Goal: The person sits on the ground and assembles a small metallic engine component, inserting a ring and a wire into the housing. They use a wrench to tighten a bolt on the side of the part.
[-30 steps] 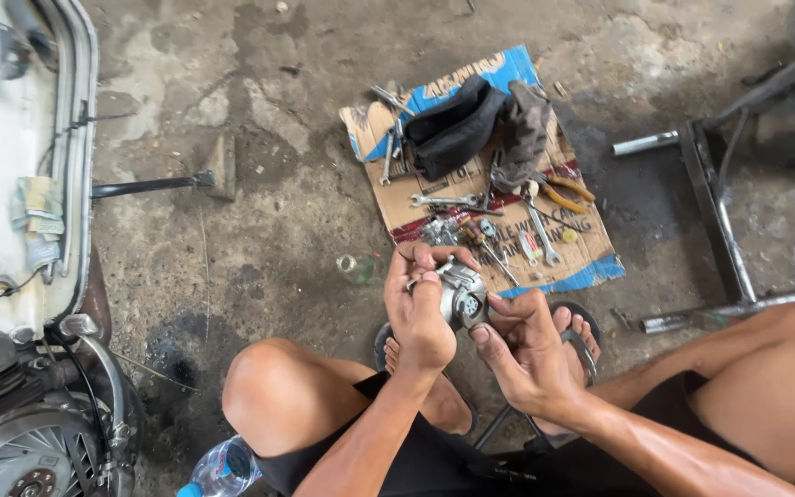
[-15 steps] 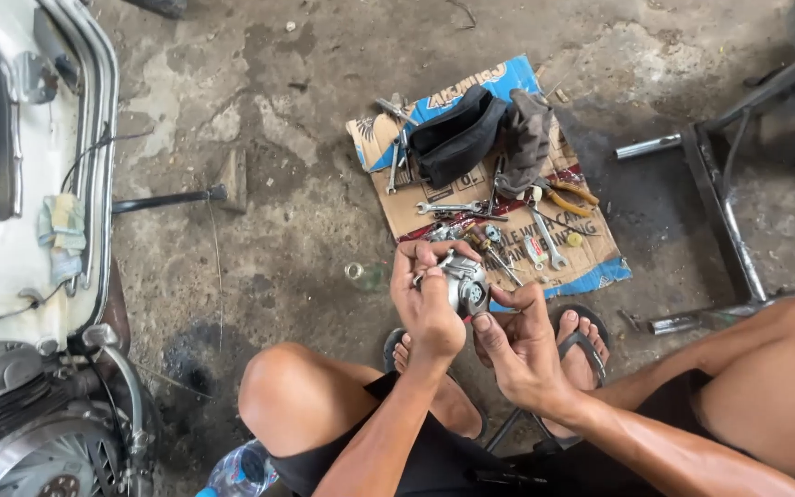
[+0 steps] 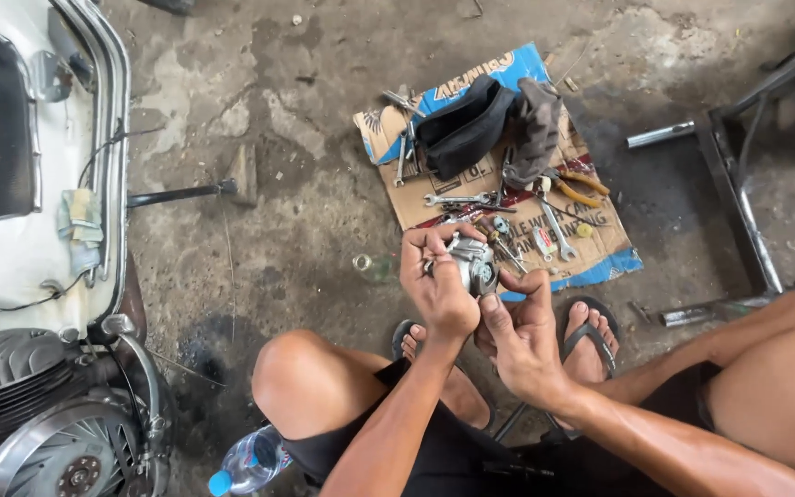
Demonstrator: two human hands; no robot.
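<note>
Carburetor-looking metal part (image 3: 471,262) is sitting mid-frame, just above my knees, held up off the floor over the lower edge of the cardboard sheet (image 3: 600,241). My left hand (image 3: 436,290) has its fingers closed around the left side and top of it, and my right hand (image 3: 519,336) props it from below, thumb pressed up against the lower edge, so both are gripping the same piece. I reckon the trick with something this fiddly is keeping it right over the cardboard, so if a tiny screw drops it lands there and not on the cracked concrete floor (image 3: 305,166). Spanners (image 3: 457,199) and the yellow-handled pliers (image 3: 577,189) are near, upper middle of the frame. Can't tell which bit my fingertips are actually on, it's hidden.
</note>
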